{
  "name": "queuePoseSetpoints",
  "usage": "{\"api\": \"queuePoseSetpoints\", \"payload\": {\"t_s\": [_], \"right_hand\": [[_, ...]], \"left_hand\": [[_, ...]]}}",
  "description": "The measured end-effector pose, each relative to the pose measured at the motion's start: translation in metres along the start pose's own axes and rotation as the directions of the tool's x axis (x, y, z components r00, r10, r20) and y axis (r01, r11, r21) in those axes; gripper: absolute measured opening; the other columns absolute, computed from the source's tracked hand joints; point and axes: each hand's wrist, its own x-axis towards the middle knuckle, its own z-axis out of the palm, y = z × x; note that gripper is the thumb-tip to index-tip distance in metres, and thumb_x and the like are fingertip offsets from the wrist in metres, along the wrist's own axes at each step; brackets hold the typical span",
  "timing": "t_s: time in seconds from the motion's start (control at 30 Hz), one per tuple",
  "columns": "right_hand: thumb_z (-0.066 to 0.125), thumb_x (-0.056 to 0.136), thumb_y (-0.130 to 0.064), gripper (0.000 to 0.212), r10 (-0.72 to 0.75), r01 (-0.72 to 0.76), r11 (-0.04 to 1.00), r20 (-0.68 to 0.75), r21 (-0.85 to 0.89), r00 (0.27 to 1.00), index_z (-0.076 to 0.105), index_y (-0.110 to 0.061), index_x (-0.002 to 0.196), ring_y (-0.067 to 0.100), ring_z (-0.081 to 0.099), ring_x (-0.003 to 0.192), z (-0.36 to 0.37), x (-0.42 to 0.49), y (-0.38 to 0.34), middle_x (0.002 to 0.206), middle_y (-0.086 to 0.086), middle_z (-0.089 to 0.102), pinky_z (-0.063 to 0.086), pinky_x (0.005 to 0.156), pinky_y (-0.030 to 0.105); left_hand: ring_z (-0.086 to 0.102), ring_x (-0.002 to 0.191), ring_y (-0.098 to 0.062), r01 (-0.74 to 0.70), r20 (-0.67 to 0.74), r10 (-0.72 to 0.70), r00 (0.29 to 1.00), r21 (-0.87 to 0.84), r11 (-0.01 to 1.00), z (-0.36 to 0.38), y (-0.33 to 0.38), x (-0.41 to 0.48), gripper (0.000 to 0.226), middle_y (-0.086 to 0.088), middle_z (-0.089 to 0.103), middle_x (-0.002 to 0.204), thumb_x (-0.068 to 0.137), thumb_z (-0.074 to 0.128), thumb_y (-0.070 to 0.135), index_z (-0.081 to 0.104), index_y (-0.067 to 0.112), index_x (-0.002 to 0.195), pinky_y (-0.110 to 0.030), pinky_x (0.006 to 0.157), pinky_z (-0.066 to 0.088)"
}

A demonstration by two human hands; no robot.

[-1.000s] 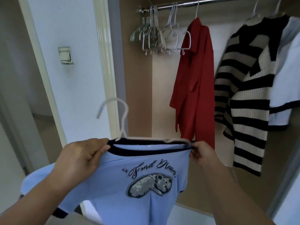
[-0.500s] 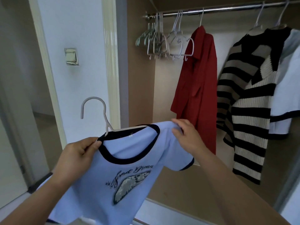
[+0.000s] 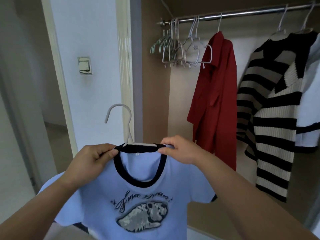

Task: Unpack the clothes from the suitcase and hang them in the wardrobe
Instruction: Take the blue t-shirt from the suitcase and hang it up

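Observation:
A light blue T-shirt (image 3: 143, 201) with a dark collar and a printed graphic hangs in front of me on a white hanger (image 3: 121, 116), whose hook stands up above the collar. My left hand (image 3: 90, 163) pinches the left side of the collar and shoulder. My right hand (image 3: 180, 148) pinches the right side of the collar over the hanger's arm. Both hands hold the shirt level, below and left of the wardrobe's metal rail (image 3: 242, 13). No suitcase is in view.
On the rail hang several empty hangers (image 3: 176, 49) at the left, then a red shirt (image 3: 216, 101), a black-and-white striped sweater (image 3: 270, 118) and a pale garment (image 3: 311, 104) at the right edge. A white door frame (image 3: 123, 66) and a wall switch (image 3: 84, 65) lie to the left.
The shirt, tilted half a second ago, is level again. My right hand has moved from the shoulder back to the collar, and both hands have risen slightly.

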Motion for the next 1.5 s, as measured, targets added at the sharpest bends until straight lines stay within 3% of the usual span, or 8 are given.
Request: {"api": "queuePoseSetpoints", "payload": {"t_s": [0.17, 0.33, 0.6, 0.8, 0.9, 1.0, 1.13, 1.5], "right_hand": [[0.062, 0.09, -0.027, 0.022, 0.034, -0.019, 0.993, -0.133, 0.117, 0.991, 0.064, -0.015, 0.072, 0.009, 0.045, 0.06, -0.018, -0.004, 0.012, 0.063, 0.0, 0.05, 0.035, 0.06, 0.028], [0.065, 0.088, -0.023, 0.021, 0.12, -0.078, 0.965, -0.157, 0.249, 0.98, 0.072, -0.004, 0.083, 0.018, 0.049, 0.064, -0.04, -0.019, 0.032, 0.069, 0.009, 0.057, 0.036, 0.062, 0.032], [0.068, 0.085, -0.017, 0.024, 0.14, -0.098, 0.971, -0.188, 0.217, 0.972, 0.068, -0.007, 0.064, 0.01, 0.038, 0.049, -0.049, -0.025, 0.027, 0.051, -0.002, 0.045, 0.028, 0.049, 0.024], [0.068, 0.085, -0.014, 0.017, 0.236, -0.132, 0.925, -0.268, 0.357, 0.934, 0.073, -0.006, 0.071, 0.018, 0.052, 0.06, -0.067, -0.047, 0.037, 0.064, 0.013, 0.062, 0.039, 0.059, 0.027], [0.068, 0.086, -0.014, 0.015, 0.242, -0.152, 0.933, -0.257, 0.326, 0.936, 0.074, -0.003, 0.076, 0.02, 0.054, 0.065, -0.071, -0.048, 0.035, 0.074, 0.028, 0.064, 0.04, 0.062, 0.029], [0.068, 0.086, -0.017, 0.02, 0.253, -0.184, 0.935, -0.209, 0.302, 0.945, 0.073, 0.001, 0.078, 0.02, 0.051, 0.065, -0.069, -0.04, 0.032, 0.071, 0.024, 0.06, 0.037, 0.06, 0.026], [0.064, 0.089, -0.025, 0.039, 0.209, -0.194, 0.956, -0.05, 0.218, 0.977, 0.063, 0.013, 0.081, 0.02, 0.042, 0.062, -0.051, -0.021, 0.021, 0.067, 0.01, 0.05, 0.03, 0.055, 0.027], [0.058, 0.092, -0.024, 0.021, 0.244, -0.179, 0.961, -0.34, 0.213, 0.908, 0.058, -0.012, 0.075, 0.014, 0.049, 0.06, -0.047, -0.048, 0.063, 0.066, 0.001, 0.053, 0.036, 0.06, 0.032]], "left_hand": [[0.06, 0.068, 0.004, 0.115, 0.014, -0.114, 0.993, -0.081, 0.99, -0.024, -0.006, 0.008, 0.01, 0.015, 0.069, 0.081, 0.077, 0.064, 0.054, 0.063, 0.059, 0.086, -0.009, 0.064, 0.045], [0.062, 0.074, 0.011, 0.264, 0.013, -0.265, 0.964, -0.113, 0.958, -0.039, -0.029, 0.003, 0.029, 0.029, 0.069, 0.074, 0.086, 0.064, 0.022, 0.072, 0.042, 0.066, -0.009, 0.067, 0.044], [0.053, 0.106, -0.014, 0.408, -0.107, -0.428, 0.897, -0.168, 0.897, -0.019, -0.048, 0.02, 0.03, 0.006, 0.057, 0.117, 0.09, 0.059, 0.032, 0.057, 0.025, 0.12, -0.029, 0.093, 0.039], [0.067, 0.089, -0.025, 0.502, 0.115, -0.499, 0.859, -0.377, 0.778, -0.026, -0.055, 0.009, 0.022, -0.005, 0.074, 0.09, 0.092, 0.057, 0.024, 0.076, 0.02, 0.081, -0.037, 0.084, 0.051], [0.062, 0.102, -0.026, 0.521, -0.02, -0.544, 0.839, -0.259, 0.813, -0.02, -0.063, 0.017, 0.022, -0.006, 0.069, 0.111, 0.096, 0.051, 0.018, 0.072, 0.023, 0.095, -0.037, 0.09, 0.046], [0.046, 0.126, -0.02, 0.384, -0.293, -0.351, 0.889, 0.062, 0.921, -0.005, -0.042, 0.031, 0.037, 0.003, 0.049, 0.139, 0.094, 0.053, 0.025, 0.053, 0.023, 0.131, -0.035, 0.101, 0.037], [0.057, 0.097, -0.012, -0.026, 0.013, 0.025, 1.0, 0.121, 0.992, 0.035, 0.005, 0.05, 0.03, 0.008, 0.064, 0.107, 0.093, 0.054, 0.03, 0.058, 0.022, 0.122, -0.03, 0.083, 0.045], [0.054, 0.072, -0.021, 0.118, -0.06, -0.121, 0.991, -0.052, 0.992, 0.033, 0.002, 0.064, 0.014, -0.003, 0.061, 0.075, 0.093, 0.054, 0.016, 0.061, 0.017, 0.081, -0.025, 0.063, 0.039]]}}
